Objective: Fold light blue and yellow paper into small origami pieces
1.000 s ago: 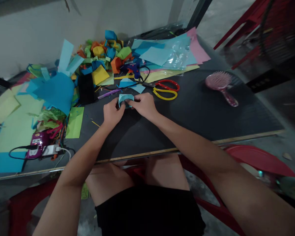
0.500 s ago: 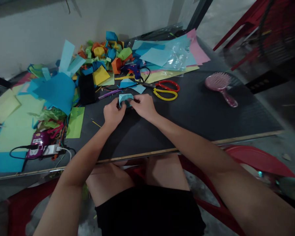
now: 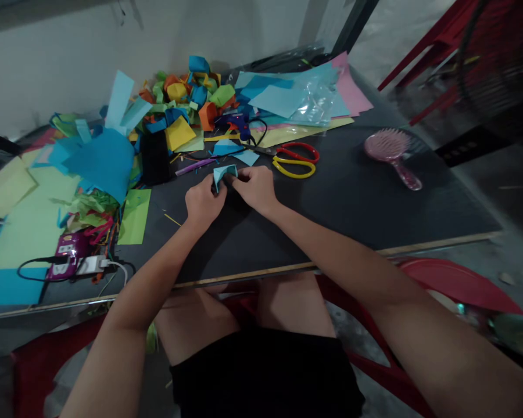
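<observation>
With the folded light-blue paper [image 3: 225,170] as the clock's centre, the left hand [image 3: 204,200] at 7 o'clock pinches its left edge, and the right hand [image 3: 258,187] at 4 o'clock has thumb and fingertips closed on its right side. Whether the paper touches the black tabletop [image 3: 353,203] is hidden. This piece looks partway shaped: it is bent, but its edges seem unjoined. Many folded paper pieces [image 3: 176,92] lie heaped at 11 o'clock, apparently finished, while flat blue sheets [image 3: 275,100] at 1 o'clock look unworked. The red-and-yellow-handled scissors [image 3: 293,161] lie at 3 o'clock, untouched
</observation>
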Available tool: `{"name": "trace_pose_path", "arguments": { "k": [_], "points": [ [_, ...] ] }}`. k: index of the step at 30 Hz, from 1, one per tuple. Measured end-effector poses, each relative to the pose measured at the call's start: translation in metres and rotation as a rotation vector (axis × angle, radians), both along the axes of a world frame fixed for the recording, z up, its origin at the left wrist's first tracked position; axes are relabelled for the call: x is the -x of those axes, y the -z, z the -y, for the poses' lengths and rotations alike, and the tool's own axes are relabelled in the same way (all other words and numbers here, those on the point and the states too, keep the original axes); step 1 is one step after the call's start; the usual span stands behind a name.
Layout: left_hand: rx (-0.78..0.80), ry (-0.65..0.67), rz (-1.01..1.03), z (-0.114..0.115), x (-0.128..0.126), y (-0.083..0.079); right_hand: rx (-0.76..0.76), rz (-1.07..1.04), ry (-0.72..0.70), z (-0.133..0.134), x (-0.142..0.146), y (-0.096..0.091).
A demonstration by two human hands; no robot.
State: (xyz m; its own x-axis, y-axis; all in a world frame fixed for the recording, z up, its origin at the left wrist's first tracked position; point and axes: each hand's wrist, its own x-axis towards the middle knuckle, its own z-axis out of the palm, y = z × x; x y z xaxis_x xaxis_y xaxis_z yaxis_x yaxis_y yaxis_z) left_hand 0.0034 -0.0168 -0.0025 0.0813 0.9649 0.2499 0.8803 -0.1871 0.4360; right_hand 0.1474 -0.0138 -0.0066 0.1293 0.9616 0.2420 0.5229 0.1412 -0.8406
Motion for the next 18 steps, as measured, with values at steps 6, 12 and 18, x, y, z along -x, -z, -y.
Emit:
{"name": "trace_pose_path", "arguments": {
  "k": [6, 12, 18],
  "points": [
    [-0.041, 0.016, -0.011, -0.0002, 0.0017, 0.0021, -0.017, -0.032, -0.021, 0.0008, 0.0007, 0.0011],
    [-0.029, 0.012, 0.017, -0.002, 0.0052, 0.0, -0.058, -0.006, -0.08, 0.0053, 0.0037, -0.006],
    [-0.055, 0.004, 0.039, -0.0005, 0.0034, 0.0016, -0.04, 0.061, -0.071, 0.0027, 0.0014, -0.0035]
  ]
}}
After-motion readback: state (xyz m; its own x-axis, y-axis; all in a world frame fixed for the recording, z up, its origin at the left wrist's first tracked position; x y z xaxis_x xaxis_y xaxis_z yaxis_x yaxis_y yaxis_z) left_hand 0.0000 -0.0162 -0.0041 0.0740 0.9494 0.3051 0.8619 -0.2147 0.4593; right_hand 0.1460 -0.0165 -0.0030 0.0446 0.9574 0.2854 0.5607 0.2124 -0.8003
